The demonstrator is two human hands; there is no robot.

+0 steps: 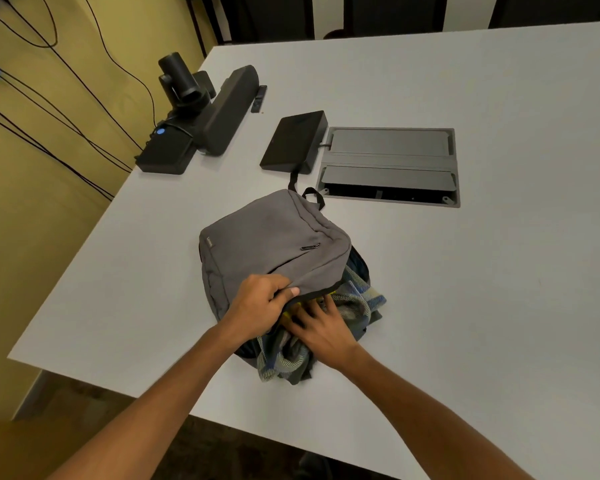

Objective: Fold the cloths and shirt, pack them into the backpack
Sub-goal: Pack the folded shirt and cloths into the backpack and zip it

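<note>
A grey backpack [267,240] lies flat on the white table [465,271], its open mouth facing me. My left hand [260,303] grips the upper edge of the opening and lifts the flap. A striped grey, blue and yellow cloth bundle [357,303] sticks half out of the opening. My right hand [323,327] presses on that bundle with spread fingers, its fingertips inside the mouth of the bag. What lies deeper inside the backpack is hidden.
Behind the backpack sit a black flat device [293,142] and a recessed grey cable hatch [390,166]. A black camera and speaker bar [201,112] stand at the far left corner. The table's left edge [94,237] and near edge are close by.
</note>
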